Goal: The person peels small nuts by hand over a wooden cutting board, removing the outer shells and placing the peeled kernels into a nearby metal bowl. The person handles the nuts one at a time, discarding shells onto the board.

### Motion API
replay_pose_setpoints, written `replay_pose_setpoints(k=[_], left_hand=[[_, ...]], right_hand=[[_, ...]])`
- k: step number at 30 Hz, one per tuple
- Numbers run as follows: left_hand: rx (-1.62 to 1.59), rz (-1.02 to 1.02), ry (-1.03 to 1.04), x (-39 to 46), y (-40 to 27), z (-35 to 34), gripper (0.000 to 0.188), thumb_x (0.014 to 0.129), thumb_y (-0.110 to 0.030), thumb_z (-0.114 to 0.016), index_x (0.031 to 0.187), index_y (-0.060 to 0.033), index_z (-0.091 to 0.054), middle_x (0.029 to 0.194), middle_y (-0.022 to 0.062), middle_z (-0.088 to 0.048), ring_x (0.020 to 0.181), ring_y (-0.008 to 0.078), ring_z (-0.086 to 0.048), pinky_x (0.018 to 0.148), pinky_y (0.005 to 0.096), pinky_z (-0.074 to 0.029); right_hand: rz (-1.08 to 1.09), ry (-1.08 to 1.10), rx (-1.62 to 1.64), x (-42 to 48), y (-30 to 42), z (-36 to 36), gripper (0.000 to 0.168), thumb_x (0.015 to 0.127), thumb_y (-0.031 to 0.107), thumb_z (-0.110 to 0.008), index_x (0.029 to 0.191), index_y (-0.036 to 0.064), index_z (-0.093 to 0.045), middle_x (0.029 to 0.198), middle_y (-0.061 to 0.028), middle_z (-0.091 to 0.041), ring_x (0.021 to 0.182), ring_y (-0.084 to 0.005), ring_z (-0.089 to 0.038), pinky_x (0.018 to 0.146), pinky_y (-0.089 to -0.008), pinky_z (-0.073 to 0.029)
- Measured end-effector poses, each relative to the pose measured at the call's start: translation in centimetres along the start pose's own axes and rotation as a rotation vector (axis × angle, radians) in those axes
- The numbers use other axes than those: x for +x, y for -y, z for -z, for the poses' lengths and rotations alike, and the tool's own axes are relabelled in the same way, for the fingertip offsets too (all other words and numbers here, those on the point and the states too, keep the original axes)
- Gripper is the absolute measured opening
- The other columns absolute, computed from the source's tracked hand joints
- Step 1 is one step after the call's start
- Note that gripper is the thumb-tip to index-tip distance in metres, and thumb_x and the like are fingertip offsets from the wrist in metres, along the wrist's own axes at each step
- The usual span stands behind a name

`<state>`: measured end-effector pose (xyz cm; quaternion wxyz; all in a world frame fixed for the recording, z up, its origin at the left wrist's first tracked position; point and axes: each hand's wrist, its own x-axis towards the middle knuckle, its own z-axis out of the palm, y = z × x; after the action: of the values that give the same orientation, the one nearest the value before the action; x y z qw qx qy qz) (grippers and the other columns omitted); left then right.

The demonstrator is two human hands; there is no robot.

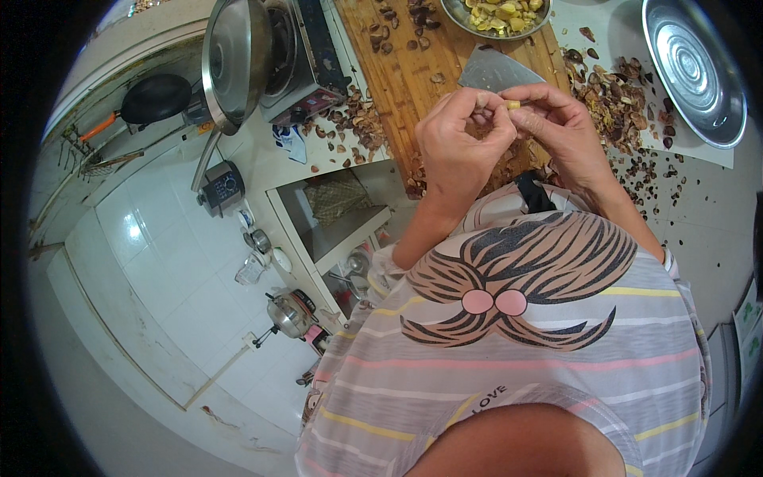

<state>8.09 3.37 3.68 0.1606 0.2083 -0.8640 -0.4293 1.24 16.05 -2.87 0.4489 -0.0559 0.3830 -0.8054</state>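
Both hands meet over the wooden cutting board [396, 89]. Between their fingertips is a small pale-yellow nut kernel piece [512, 104]. My left hand [468, 134] pinches at its left side, and my right hand [554, 122] grips its right side with thumb and forefinger. Just behind the fingers, a cleaver's metal blade [498, 70] lies on the board, its handle hidden. A metal bowl [532, 28] of yellow kernels [503, 15] stands at the board's far part. Dark unpeeled nuts [420, 15] lie at the board's upper left.
Brown shell pieces [620, 101] are heaped right of the board, others [360, 122] left of it. An empty steel basin [691, 65] is at the right. A gas stove [304, 95] and a steel pan [235, 59] stand left. Dark bits are scattered on the floor [703, 208].
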Motion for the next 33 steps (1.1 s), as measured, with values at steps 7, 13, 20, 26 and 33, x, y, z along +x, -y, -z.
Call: replay_pose_setpoints(k=[7,13,20,26,33], left_hand=[[-0.464,0.300,0.048,-0.1,-1.0,-0.1,0.002,0.084,0.002,-0.062,0.085,0.0038,-0.061,0.079,0.0045,-0.065,0.068,0.0076,-0.061,0.063,0.0200,-0.049],[-0.542,0.308,0.054,-0.1,-0.7,0.3,0.004,0.086,0.003,-0.057,0.085,0.0040,-0.061,0.084,0.0051,-0.065,0.080,0.0077,-0.060,0.071,0.0215,-0.048],[-0.074,-0.029,0.107,-0.7,1.3,2.1,0.007,0.078,0.004,-0.064,0.084,0.0003,-0.066,0.082,0.0084,-0.065,0.075,0.0171,-0.061,0.067,0.0273,-0.047],[0.226,-0.333,-0.060,-0.3,1.4,0.7,0.016,0.072,-0.004,-0.075,0.087,-0.0037,-0.068,0.082,0.0077,-0.065,0.074,0.0250,-0.060,0.068,0.0322,-0.048],[0.347,-0.444,-0.060,-0.1,2.3,0.6,0.014,0.072,-0.007,-0.074,0.084,-0.0062,-0.067,0.082,0.0051,-0.065,0.075,0.0232,-0.061,0.067,0.0340,-0.048]], right_hand=[[-0.060,-0.008,0.177,0.2,-0.1,0.0,0.022,0.091,0.008,-0.060,0.112,0.001,-0.061,0.105,-0.0077,-0.065,0.093,-0.0124,-0.064,0.083,-0.0216,-0.053],[-0.144,0.033,0.466,0.5,0.2,0.7,0.027,0.093,0.007,-0.056,0.118,-0.003,-0.054,0.119,-0.0179,-0.059,0.108,-0.0211,-0.062,0.089,-0.0245,-0.055],[-0.165,0.029,0.492,0.7,0.4,0.9,0.031,0.094,0.008,-0.055,0.122,-0.004,-0.050,0.124,-0.0200,-0.056,0.107,-0.0209,-0.062,0.090,-0.0246,-0.054],[-0.176,-0.022,0.317,0.6,0.0,0.4,0.029,0.094,0.010,-0.056,0.120,-0.003,-0.055,0.118,-0.0133,-0.060,0.101,-0.0149,-0.063,0.087,-0.0220,-0.054],[-0.170,-0.066,0.197,0.6,0.1,-0.5,0.030,0.093,0.009,-0.057,0.121,-0.002,-0.057,0.114,-0.0096,-0.063,0.098,-0.0106,-0.063,0.086,-0.0213,-0.053]])
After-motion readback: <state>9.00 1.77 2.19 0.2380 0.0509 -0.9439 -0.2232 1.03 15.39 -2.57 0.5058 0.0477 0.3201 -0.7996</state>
